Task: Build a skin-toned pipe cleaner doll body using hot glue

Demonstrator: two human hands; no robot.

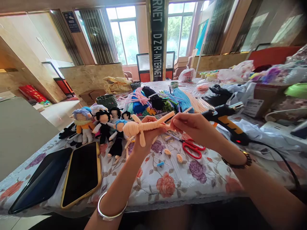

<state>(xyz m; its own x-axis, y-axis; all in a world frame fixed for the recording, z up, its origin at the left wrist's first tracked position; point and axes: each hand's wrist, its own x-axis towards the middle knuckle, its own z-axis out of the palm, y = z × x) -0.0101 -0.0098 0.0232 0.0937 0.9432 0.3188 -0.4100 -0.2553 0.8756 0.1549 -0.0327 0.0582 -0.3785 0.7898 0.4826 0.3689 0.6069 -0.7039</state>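
Left hand (148,129): closed round the peach doll body (144,127), doll lying sideways, head end leftward.
Right hand (189,126): thumb and fingers pinched together at the doll's leg end.
Surface: flowered tablecloth (165,185) under both hands; red-handled scissors (193,148) just below right hand; two phones (81,175) and finished dolls (103,123) left of left hand.
Right of right hand: glue gun (229,124), red light lit.
Room, beyond hands: lettered pillar (157,41) between bright windows (123,35).
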